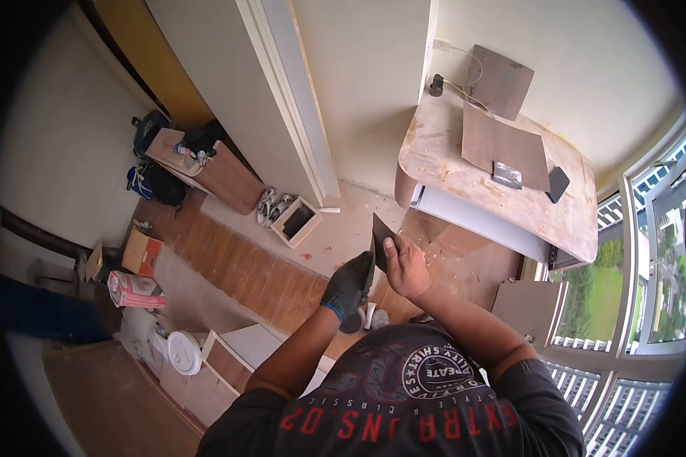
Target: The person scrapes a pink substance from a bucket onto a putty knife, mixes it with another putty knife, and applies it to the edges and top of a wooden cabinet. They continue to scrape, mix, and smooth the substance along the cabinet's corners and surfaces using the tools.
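Both my hands meet in front of my chest around thin, flat material. My right hand [406, 268], bare, grips a small dark sheet [386, 234], its thumb pressed on the face and a pointed corner sticking up. In a dark glove with a blue cuff, my left hand [347, 287] is closed right beside it. Along the gloved fingers runs the thin edge of a flat piece [372, 276]; I cannot tell if it belongs to the same sheet. Below the hands on the floor stand a white tube [370, 314] and a round dark container [351, 323].
A worn desk [434, 152] at the right carries a brown board [503, 145], a dark phone-like object [558, 184] and a cable. On the floor are an open box [296, 222], shoes [270, 206] and scattered debris. A white-lidded bucket [184, 353] stands left, windows right.
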The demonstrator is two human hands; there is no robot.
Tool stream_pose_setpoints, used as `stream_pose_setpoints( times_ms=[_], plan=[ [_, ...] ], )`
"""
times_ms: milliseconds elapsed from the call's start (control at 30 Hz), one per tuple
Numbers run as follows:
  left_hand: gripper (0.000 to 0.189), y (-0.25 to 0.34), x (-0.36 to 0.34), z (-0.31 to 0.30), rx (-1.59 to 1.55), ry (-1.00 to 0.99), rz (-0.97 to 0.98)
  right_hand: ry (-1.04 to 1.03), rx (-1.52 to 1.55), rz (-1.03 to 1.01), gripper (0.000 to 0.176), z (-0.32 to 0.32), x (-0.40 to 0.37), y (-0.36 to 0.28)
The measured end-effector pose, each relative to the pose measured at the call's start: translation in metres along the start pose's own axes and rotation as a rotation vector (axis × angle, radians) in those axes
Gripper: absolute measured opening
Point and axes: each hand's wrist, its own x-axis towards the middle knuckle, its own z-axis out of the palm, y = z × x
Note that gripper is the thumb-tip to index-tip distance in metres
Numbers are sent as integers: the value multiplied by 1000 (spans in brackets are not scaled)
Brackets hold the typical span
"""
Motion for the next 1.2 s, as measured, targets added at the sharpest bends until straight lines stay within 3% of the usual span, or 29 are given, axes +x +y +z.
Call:
stream_pose_setpoints(
  times_ms=[33, 100, 167, 267, 300, 400, 433, 500, 567, 667, 733, 867, 967, 1067, 1133, 1200],
  plan=[
    [45, -3, 0, -8, 22, -28, 41, 25, 33, -12, 32, 1, 5, 5],
    [47, 1, 6, -20, -173, -119, -306, 57, 56, 55, 34, -5, 22, 15],
    [49, 39, 30, -55, -614, -230, -1082, 150, 36, 38, 41, -3, 37, 31],
    [55, -14, 10, -51, -599, 252, -746, 152, 12, 135, 46, -9, 45, 29],
    [44, -9, 16, -60, -486, 294, -687, 145, 39, 204, 49, -10, 46, 27],
    [34, -2, 17, -64, -349, 289, -577, 42, 151, 543, 45, -12, 53, 41],
    [23, 1, 16, -65, -197, 261, -515, 104, 445, 668, 42, -11, 55, 33],
    [21, 17, 20, -67, -240, 293, -400, 236, 1044, 900, 38, -10, 56, 15],
    [19, 28, 27, -58, -272, 348, -301, 167, 1129, 999, 35, -9, 54, 27],
    [20, 44, 40, -48, -180, 248, -127, -42, 1256, 1086, 34, -1, 46, 48],
    [14, 55, 48, -37, -185, 269, -191, -249, 1335, 1079, 35, 2, 38, 47],
    [22, 38, 59, -21, -138, 222, -355, -267, 1145, 1154, 39, 15, 18, 31],
    [26, -5, 66, -30, -147, 151, -428, -139, 972, 1014, 31, 7, 14, 59],
    [29, -54, 64, -38, -338, -13, -531, 15, 808, 929, 37, -14, 6, 76],
    [32, -95, 45, -23, -67, -54, -666, 50, 771, 765, 39, -25, -7, 105],
    [37, -115, 35, -16, -28, -20, -757, 30, 764, 709, 47, -37, -18, 117]
  ],
)
